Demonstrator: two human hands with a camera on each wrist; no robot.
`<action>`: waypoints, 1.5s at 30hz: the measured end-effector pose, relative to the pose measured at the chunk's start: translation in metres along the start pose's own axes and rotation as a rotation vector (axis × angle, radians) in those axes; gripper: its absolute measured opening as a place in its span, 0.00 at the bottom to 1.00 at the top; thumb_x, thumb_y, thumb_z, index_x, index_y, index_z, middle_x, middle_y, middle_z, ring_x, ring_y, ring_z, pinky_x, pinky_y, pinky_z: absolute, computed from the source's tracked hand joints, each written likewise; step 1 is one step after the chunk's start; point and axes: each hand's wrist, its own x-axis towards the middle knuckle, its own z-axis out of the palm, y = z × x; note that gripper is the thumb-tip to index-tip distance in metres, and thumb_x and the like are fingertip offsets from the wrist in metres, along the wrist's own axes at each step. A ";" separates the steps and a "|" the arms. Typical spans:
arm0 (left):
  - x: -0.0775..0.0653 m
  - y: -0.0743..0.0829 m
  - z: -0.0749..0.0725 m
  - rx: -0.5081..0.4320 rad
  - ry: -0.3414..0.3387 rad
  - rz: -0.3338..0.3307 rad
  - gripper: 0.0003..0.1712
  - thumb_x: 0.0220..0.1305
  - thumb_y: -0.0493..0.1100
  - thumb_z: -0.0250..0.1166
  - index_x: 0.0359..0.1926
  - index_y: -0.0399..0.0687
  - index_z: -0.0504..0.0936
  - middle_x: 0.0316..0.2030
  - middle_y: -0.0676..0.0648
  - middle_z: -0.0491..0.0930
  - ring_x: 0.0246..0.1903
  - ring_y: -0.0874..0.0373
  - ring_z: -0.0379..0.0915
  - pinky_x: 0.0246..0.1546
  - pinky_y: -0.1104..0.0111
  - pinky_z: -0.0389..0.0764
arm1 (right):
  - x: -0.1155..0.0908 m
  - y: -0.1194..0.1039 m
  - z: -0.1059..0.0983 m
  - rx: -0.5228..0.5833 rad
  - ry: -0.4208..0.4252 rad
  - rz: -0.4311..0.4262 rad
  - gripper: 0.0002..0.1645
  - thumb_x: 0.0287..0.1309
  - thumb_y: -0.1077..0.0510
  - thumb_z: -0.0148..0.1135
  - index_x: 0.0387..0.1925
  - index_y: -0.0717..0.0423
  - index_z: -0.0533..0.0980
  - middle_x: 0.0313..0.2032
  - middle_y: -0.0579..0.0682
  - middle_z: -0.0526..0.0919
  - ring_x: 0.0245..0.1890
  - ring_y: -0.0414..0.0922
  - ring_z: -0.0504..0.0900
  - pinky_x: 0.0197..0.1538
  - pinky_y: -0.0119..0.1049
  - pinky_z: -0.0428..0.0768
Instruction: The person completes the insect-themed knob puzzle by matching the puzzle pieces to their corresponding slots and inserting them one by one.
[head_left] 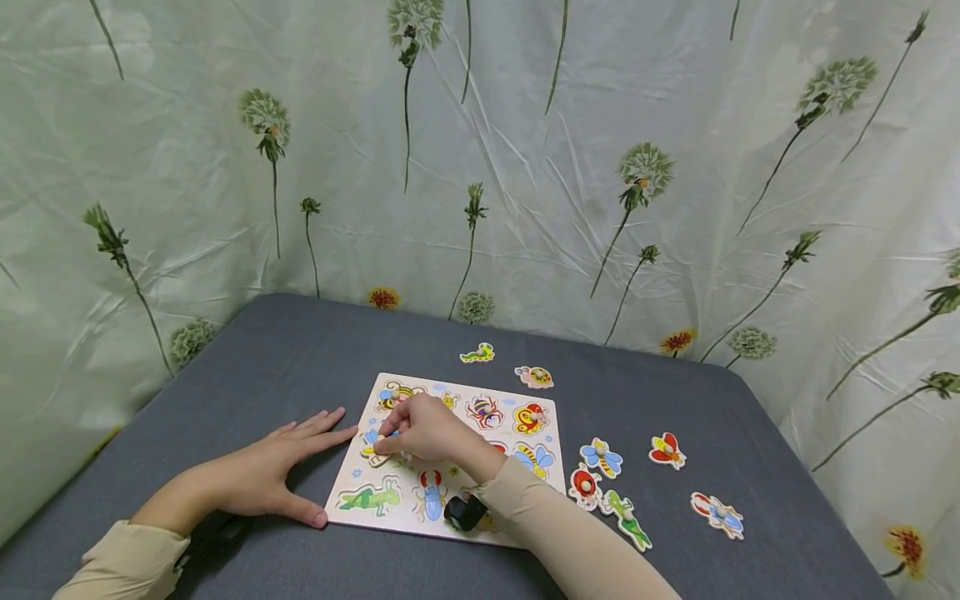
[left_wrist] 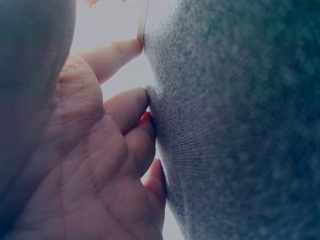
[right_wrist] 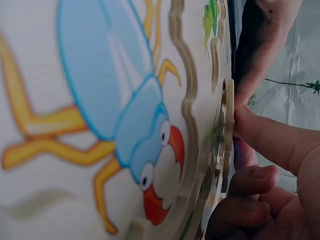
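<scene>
The board lies flat on a dark cloth, and over its left part we see the right hand pinching a piece between thumb and forefinger, the gap no wider than the piece, the other fingers curled in. That puts the piece at the board's left side, in the middle row; we cannot tell whether it is seated or whether the grip is on a knob. The left hand rests on the cloth just left of the board, fingers spread, holding nothing; its thumb touches the board's near left corner and its forefinger reaches the left edge.

In the board's far row we make out a bee, a spider and a butterfly; in its near row, a grasshopper picture and, beside it, a beetle picture. Beyond the board's far edge lie a caterpillar and a pinkish bug. Right of the board we find a blue-winged bug, a ladybird and a grasshopper close together, and farther off a red-winged bug and a beetle. Well behind the board hangs a flowered curtain.
</scene>
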 end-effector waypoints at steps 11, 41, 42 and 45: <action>0.000 0.003 -0.002 0.006 -0.014 -0.018 0.64 0.51 0.67 0.82 0.84 0.54 0.64 0.84 0.31 0.52 0.81 0.20 0.44 0.73 0.21 0.47 | 0.002 0.001 -0.001 0.002 -0.001 -0.014 0.05 0.63 0.56 0.79 0.34 0.50 0.87 0.15 0.40 0.70 0.15 0.36 0.65 0.21 0.26 0.64; -0.001 0.003 -0.002 -0.003 -0.007 0.004 0.64 0.51 0.67 0.82 0.84 0.55 0.63 0.84 0.31 0.52 0.81 0.20 0.44 0.73 0.21 0.47 | 0.006 0.008 -0.013 -0.027 -0.031 -0.078 0.05 0.65 0.53 0.77 0.38 0.49 0.92 0.26 0.35 0.84 0.21 0.34 0.68 0.26 0.27 0.65; -0.001 0.003 -0.002 -0.001 -0.007 0.005 0.64 0.52 0.67 0.82 0.84 0.55 0.63 0.84 0.31 0.51 0.81 0.20 0.44 0.73 0.21 0.47 | 0.007 0.008 -0.015 -0.021 -0.032 -0.081 0.05 0.65 0.53 0.77 0.38 0.50 0.92 0.26 0.36 0.85 0.22 0.34 0.68 0.26 0.27 0.65; -0.001 0.003 -0.002 -0.005 -0.010 0.000 0.64 0.52 0.67 0.82 0.84 0.56 0.63 0.85 0.31 0.51 0.81 0.20 0.44 0.73 0.21 0.47 | 0.007 0.010 -0.021 0.010 -0.025 -0.064 0.06 0.66 0.53 0.76 0.40 0.49 0.93 0.26 0.39 0.86 0.22 0.36 0.69 0.26 0.29 0.66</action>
